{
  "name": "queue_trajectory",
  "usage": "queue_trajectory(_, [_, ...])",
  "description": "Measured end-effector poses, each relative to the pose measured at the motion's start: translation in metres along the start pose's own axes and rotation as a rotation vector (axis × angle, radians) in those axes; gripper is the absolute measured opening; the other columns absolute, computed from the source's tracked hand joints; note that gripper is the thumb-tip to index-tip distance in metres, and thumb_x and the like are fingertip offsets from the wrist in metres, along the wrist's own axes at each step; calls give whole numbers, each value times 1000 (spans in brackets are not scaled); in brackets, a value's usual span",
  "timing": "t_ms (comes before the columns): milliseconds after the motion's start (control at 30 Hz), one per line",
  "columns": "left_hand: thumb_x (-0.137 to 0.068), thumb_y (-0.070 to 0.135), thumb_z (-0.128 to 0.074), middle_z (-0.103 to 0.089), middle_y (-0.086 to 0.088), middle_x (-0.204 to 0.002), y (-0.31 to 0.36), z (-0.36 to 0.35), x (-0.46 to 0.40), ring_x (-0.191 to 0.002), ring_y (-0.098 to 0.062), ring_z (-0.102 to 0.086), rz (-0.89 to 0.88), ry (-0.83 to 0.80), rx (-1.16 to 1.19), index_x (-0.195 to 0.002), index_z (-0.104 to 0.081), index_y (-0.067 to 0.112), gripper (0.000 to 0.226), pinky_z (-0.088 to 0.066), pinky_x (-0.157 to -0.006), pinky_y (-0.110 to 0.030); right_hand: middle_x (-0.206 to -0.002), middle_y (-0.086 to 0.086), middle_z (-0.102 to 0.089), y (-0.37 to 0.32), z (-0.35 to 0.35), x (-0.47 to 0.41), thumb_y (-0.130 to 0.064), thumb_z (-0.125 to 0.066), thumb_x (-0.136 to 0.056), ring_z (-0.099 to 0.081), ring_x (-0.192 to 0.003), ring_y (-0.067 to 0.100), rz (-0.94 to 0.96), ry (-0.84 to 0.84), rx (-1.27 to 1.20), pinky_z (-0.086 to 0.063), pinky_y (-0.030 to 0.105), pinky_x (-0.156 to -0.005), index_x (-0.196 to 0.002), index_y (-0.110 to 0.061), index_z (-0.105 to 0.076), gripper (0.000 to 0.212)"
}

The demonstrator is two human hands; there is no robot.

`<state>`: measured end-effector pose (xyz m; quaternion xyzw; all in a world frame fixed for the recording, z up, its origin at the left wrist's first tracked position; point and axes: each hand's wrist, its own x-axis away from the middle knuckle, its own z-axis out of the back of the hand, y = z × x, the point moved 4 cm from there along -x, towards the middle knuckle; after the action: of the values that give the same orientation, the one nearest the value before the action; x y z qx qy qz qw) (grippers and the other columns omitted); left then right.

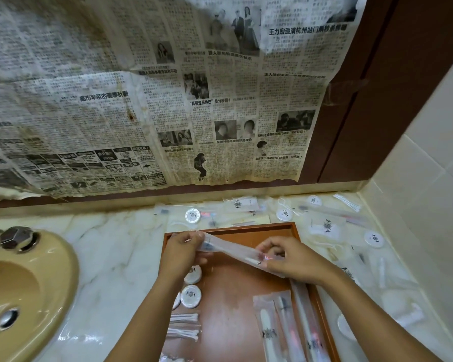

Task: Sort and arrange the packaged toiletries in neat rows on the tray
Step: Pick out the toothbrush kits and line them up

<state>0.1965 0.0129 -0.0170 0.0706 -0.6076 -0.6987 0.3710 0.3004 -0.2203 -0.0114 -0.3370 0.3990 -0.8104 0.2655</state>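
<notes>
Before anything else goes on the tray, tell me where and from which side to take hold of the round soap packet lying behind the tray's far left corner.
Pinch the round soap packet across its rim, coming straight down from above. It lies flat on the marble counter, so only its edge offers a hold. Long clear sachets crowd its sides, which probably rules out a sideways approach.

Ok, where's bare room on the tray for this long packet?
The tray's middle is bare, between the round soaps on the left and the long packets on the right. The far end under both hands is also bare. The counter beyond is crowded.
</notes>
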Motion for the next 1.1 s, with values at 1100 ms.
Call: queue_trajectory(1100, [-85, -1, -69, -75, -9, -83, 6, 20, 51, -71, -13, -67, -97, -134, 147, -92, -73, 1, 8, -53, -58, -21, -94, 27, -69, 24, 21, 30, 1, -70, -80, -57, -74, 24, -134, 74, -694, -51, 25, -58, -95, -3, -75, 17])
